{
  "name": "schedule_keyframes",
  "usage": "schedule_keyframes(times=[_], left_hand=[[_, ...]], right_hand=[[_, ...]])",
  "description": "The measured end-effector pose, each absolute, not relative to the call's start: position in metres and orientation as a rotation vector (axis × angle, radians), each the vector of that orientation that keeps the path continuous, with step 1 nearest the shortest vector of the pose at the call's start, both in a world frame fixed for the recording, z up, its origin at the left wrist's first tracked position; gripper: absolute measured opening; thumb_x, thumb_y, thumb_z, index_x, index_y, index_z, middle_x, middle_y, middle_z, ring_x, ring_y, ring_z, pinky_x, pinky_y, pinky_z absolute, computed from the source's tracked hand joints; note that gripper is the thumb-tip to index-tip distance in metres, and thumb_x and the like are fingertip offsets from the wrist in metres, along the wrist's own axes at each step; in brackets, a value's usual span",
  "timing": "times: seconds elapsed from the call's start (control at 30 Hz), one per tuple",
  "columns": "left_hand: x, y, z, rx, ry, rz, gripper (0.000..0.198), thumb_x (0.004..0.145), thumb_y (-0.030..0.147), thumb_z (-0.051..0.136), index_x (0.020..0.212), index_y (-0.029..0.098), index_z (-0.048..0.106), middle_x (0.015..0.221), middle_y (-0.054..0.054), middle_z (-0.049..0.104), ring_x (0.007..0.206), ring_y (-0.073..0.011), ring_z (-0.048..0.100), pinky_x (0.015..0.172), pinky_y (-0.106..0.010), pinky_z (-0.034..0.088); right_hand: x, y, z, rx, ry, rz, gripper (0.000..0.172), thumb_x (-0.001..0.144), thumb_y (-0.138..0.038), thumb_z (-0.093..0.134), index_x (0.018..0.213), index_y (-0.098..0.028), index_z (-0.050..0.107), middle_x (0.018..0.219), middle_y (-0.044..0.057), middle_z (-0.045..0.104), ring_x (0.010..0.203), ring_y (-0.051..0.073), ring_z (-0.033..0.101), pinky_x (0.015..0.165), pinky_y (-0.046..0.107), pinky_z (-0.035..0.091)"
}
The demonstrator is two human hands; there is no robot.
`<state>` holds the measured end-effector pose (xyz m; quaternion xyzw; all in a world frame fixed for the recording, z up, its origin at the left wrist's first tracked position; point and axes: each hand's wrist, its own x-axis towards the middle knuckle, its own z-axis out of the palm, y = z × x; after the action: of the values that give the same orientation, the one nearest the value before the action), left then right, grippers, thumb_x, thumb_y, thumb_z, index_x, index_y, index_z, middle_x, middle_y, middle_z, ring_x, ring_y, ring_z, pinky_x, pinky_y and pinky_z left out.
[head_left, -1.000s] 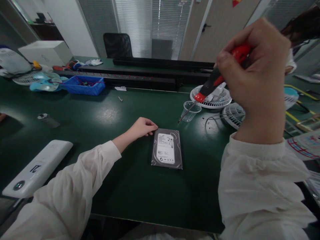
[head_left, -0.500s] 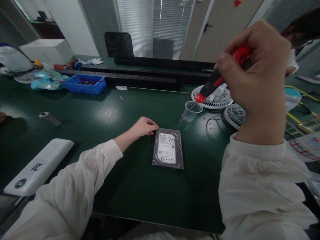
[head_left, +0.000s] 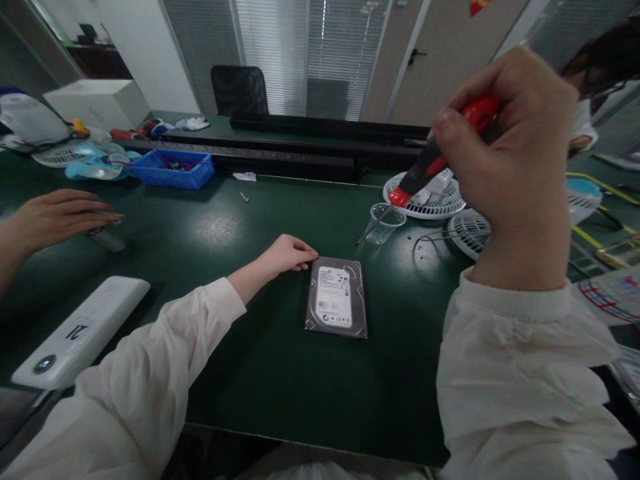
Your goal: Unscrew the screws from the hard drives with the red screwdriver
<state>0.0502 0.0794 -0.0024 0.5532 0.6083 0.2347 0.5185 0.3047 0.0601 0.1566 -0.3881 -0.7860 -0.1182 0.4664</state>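
A hard drive (head_left: 334,297) with a white label lies flat on the green table. My left hand (head_left: 289,255) is closed, thumb and fingertips pinching at the drive's far left corner. High on the right, my right hand (head_left: 510,133) is wrapped round a red and black screwdriver (head_left: 420,172). Its shaft slants down to the left, and the tip hangs in the air beyond the drive, in front of a clear plastic cup (head_left: 384,225). Whether the bit touches anything, I see no contact.
Another person's hand (head_left: 60,217) reaches in from the left over a grey cylinder (head_left: 106,239). A white power bank (head_left: 80,333) lies at the near left. Behind are a blue bin (head_left: 173,172) and a small screw (head_left: 245,197). White baskets (head_left: 425,200) stand at the right.
Another person's hand has come in from the left and is now over the grey cylinder. My hands, the screwdriver and the hard drive have barely moved.
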Motion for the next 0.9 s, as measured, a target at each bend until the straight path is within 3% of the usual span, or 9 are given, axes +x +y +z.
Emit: schedule_keyframes(times=[0.57, 0.8, 0.9], left_hand=[[0.049, 0.083, -0.004, 1.297, 1.457, 0.547, 0.014, 0.087, 0.025, 0.08, 0.096, 0.015, 0.083, 0.094, -0.007, 0.079, 0.072, -0.0122, 0.067, 0.065, -0.024, 0.053], [0.042, 0.076, -0.007, 1.341, 1.355, 0.583, 0.013, 0.091, 0.019, 0.073, 0.1, 0.015, 0.083, 0.095, -0.006, 0.079, 0.073, -0.0112, 0.07, 0.071, -0.023, 0.057], [0.029, 0.073, -0.012, 1.363, 1.297, 0.599, 0.015, 0.092, 0.016, 0.073, 0.103, 0.014, 0.082, 0.093, -0.007, 0.079, 0.075, -0.012, 0.073, 0.075, -0.025, 0.059]], right_hand=[[0.306, 0.066, 0.151, -0.819, -1.917, -0.31, 0.015, 0.09, -0.016, 0.064, 0.082, -0.021, 0.052, 0.083, -0.001, 0.05, 0.078, 0.011, 0.047, 0.075, 0.032, 0.036], [0.287, 0.076, 0.139, -0.751, -1.965, 0.038, 0.032, 0.093, -0.051, 0.072, 0.088, -0.024, 0.056, 0.085, 0.0, 0.054, 0.069, 0.013, 0.048, 0.069, 0.033, 0.046], [0.282, 0.081, 0.132, -0.794, -1.995, 0.175, 0.033, 0.088, -0.051, 0.077, 0.089, -0.024, 0.058, 0.09, 0.003, 0.059, 0.072, 0.015, 0.051, 0.069, 0.035, 0.048]])
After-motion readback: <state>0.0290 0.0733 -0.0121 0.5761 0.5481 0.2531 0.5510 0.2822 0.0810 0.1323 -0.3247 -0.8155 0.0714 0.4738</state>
